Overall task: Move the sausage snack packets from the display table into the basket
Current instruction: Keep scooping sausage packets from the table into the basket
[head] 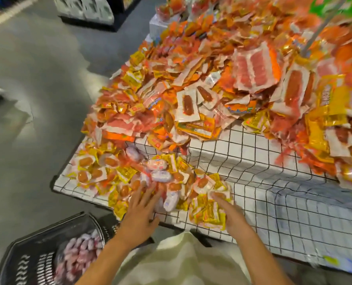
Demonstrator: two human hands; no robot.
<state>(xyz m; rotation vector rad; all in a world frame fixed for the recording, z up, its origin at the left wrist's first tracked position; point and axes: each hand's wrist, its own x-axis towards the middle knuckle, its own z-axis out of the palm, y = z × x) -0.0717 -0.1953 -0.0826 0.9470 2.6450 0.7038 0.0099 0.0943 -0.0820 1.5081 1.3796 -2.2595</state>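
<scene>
A person is reaching both hands onto a gridded table [253,202] heaped with sausage packets [191,112]. The left hand [139,210], fingers straight and spread, is lying on packets at six o'clock. The right hand [230,212] is pressing yellow packets, fingers extended, gripping nothing. A black basket [27,256] is sitting at seven o'clock, holding pink packets.

Head view, steeply down over display table [253,202]
</scene>
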